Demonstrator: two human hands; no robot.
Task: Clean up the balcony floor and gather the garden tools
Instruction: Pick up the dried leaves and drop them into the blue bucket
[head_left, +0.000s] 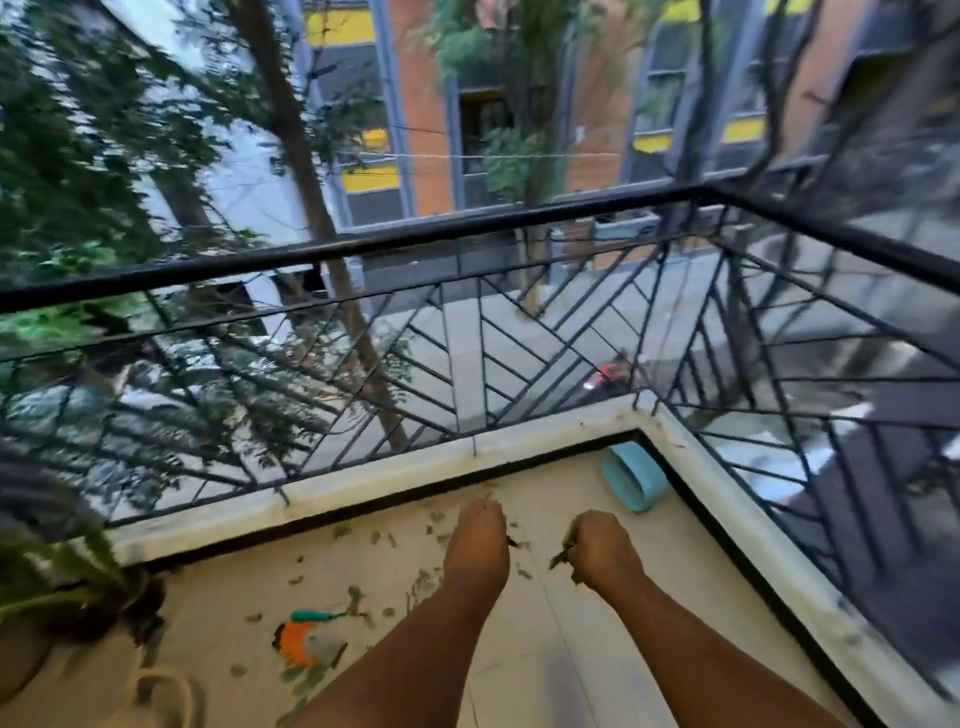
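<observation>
The leaves (415, 582) were what mattered here: small dry green bits scattered over the pale balcony floor (545, 675), thickest in a band running from near my left hand toward the front kerb. So I was in the leaf-picking part of the job, tools not yet gathered.

My right hand (602, 553) had its grip curled closed around a few green scraps, with bits poking out by the thumb side. My left hand (478, 540) was reaching down with fingertips at the floor among the litter; from behind I honestly couldn't tell if that grip was pinching a leaf or just touching down.

The tools were off to my left: a little hand tool with a teal handle (311, 616) and just below it an orange-and-grey thing (301, 644), too blurry to name, both lying on the floor with leaves around them. A light blue dustpan-looking thing (634, 475) sat in the far corner against the kerb (363, 483), well apart from the tools. A potted plant (62, 587) stood at the left edge, black railing (467, 234) all round.

My guess for the next move: clear the remaining loose bits near the hands, dump the handful somewhere, probably the blue thing, then go left for the tools. Small crumbly pieces, so pinching carefully mattered.
</observation>
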